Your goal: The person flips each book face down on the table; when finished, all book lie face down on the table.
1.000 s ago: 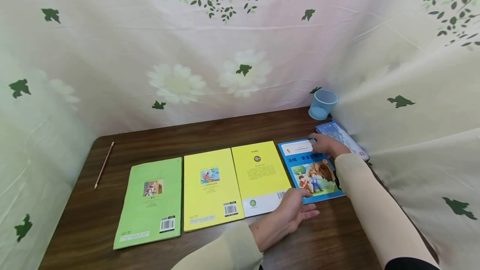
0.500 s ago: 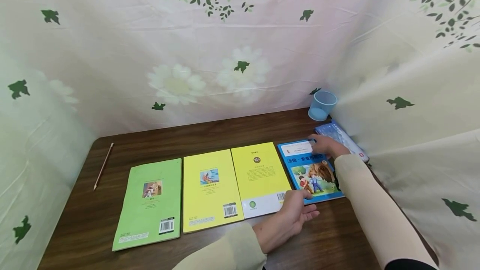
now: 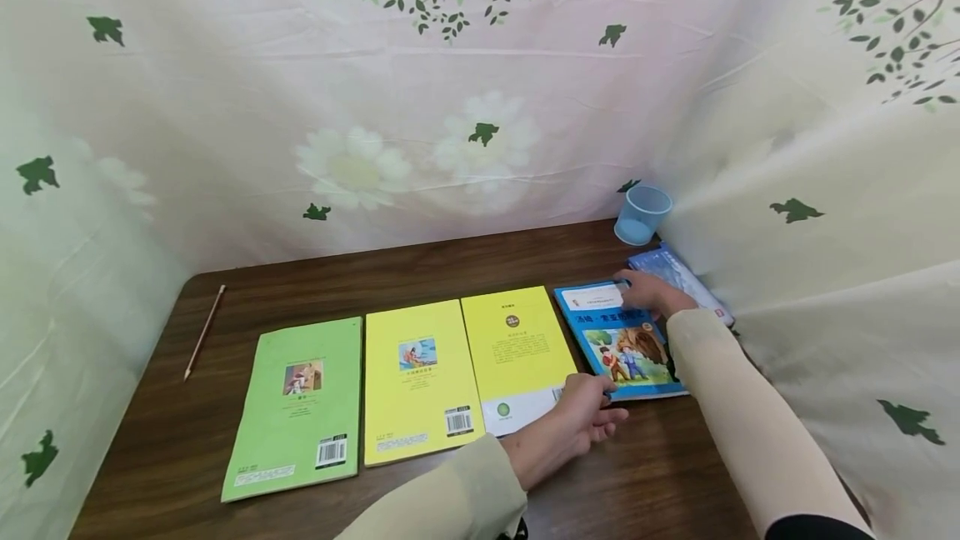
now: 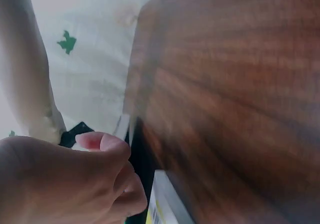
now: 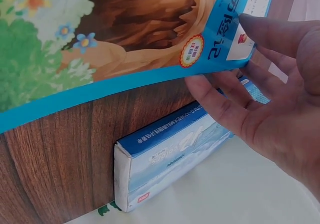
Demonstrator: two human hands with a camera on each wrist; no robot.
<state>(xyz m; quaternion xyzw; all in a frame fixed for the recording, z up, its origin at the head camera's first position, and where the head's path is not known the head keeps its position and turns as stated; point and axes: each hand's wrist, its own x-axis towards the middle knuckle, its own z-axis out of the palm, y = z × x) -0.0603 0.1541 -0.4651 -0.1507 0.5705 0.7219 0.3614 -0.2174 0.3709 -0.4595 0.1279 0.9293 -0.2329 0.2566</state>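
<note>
A blue picture book point(image 3: 621, 342) lies at the right end of a row of books on the dark wooden table point(image 3: 450, 261). My right hand point(image 3: 639, 293) holds its far right corner. In the right wrist view that hand point(image 5: 240, 58) pinches the blue cover point(image 5: 125, 38), thumb on top and fingers under the raised edge. My left hand point(image 3: 598, 408) is at the book's near left corner with its fingers curled against it. The left wrist view is blurred and shows only the curled left hand point(image 4: 115, 169) over the table.
Two yellow books point(image 3: 416, 377) point(image 3: 516, 352) and a green book point(image 3: 294, 402) lie side by side to the left. A pencil point(image 3: 203, 333) lies far left. A blue cup point(image 3: 641, 213) and a thick blue boxed book point(image 5: 170, 159) sit by the curtain at the right.
My left hand has drawn back to the left and curled its fingers at the blue book's near corner. The right hand has stayed on the far corner.
</note>
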